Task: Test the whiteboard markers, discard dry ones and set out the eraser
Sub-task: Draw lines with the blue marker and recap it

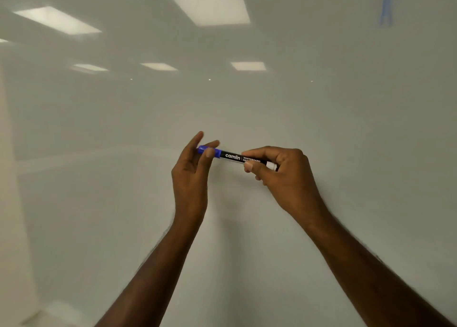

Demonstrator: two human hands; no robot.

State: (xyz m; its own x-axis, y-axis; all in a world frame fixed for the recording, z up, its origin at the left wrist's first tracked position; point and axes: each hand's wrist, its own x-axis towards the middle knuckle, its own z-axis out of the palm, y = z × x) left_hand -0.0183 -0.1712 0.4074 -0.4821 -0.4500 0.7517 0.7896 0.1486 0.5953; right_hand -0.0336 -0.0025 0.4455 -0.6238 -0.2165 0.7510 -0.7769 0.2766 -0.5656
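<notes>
Here marker [237, 157] lies level: right hand [284, 170] clamps the barrel, left hand [191, 170] pinches blue cap [210, 151] (cap seated), whiteboard [321, 116] behind

- Dim, even, greyish light across the whiteboard [321, 116].
- Ceiling panels glare as soft reflections in its upper half.
- Faint hand shadows below its middle.
- Forearms smear toward its lower edge.

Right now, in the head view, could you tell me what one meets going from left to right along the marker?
Left hand pinching the blue cap → the marker's black barrel → right hand gripping the far end, all in front of the whiteboard.
</notes>
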